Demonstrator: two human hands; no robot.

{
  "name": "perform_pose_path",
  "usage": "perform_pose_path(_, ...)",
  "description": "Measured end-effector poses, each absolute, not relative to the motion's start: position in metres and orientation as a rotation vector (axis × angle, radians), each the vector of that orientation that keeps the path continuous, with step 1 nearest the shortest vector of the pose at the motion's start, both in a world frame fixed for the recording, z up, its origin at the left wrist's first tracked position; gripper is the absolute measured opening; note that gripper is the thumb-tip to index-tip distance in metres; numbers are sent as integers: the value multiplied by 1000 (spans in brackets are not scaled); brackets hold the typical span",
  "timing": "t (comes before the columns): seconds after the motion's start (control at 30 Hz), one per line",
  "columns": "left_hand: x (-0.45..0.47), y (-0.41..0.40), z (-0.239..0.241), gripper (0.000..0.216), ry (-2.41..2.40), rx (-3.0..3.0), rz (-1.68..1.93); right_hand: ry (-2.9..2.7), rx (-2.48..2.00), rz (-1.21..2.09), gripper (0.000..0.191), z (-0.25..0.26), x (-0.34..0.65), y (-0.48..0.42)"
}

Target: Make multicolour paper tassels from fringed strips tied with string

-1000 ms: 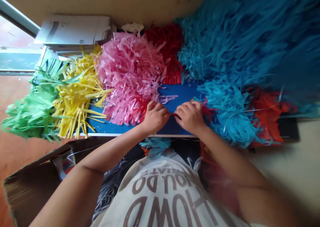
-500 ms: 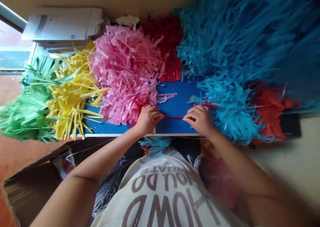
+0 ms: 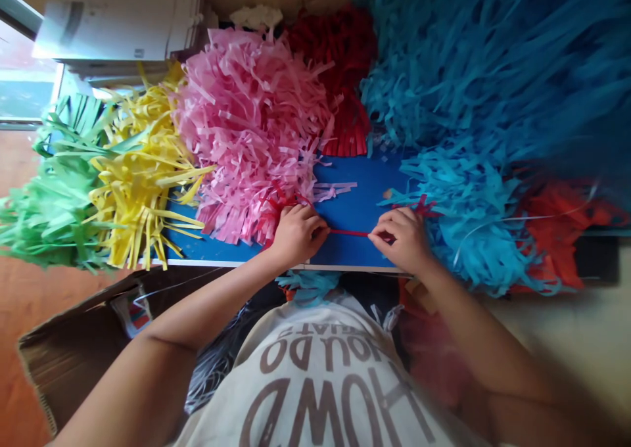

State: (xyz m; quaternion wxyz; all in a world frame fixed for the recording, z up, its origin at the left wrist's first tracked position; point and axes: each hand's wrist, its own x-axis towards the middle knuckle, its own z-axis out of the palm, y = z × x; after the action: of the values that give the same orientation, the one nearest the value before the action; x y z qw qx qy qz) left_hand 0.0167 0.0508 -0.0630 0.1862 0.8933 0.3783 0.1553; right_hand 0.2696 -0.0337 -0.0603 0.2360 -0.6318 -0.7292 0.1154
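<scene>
Stretched straight between my two hands is a thin twisted red paper strip [image 3: 349, 233], just above the blue tabletop [image 3: 340, 200]. My left hand [image 3: 300, 233] pinches one end, with loose red fringe [image 3: 276, 210] spilling out behind it against a pile of pink paper fringe [image 3: 256, 112]. The other end sits between the thumb and fingers of my right hand [image 3: 401, 236]. A bit of red fringe [image 3: 424, 205] sticks out beyond that hand, beside the light blue paper fringe [image 3: 478, 217].
Yellow fringe [image 3: 142, 177] and green fringe [image 3: 59, 204] hang over the left edge. Dark red fringe [image 3: 340, 72] and a large blue heap [image 3: 468, 52] lie behind, orange paper [image 3: 557, 230] right. Stacked papers [image 3: 123, 23] stand back left; a cardboard box [image 3: 73, 348] is below.
My view has shifted slightly. Both hands keep their pinch on the red strip, which stays taut at about the same length.
</scene>
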Motion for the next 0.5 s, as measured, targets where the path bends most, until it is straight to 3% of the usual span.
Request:
perform_pose_path(0.13,23,49,-58,13,1118,2626,360,-2040,-1920,341,17,-52,266,-27)
perform_pose_path(0.3,25,48,-58,17,768,2827,496,-2217,-1856,212,4,-35,256,-23)
perform_pose_path(0.5,29,43,-59,22,622,3052,548,-2450,-1519,-25,25,-42,245,-25)
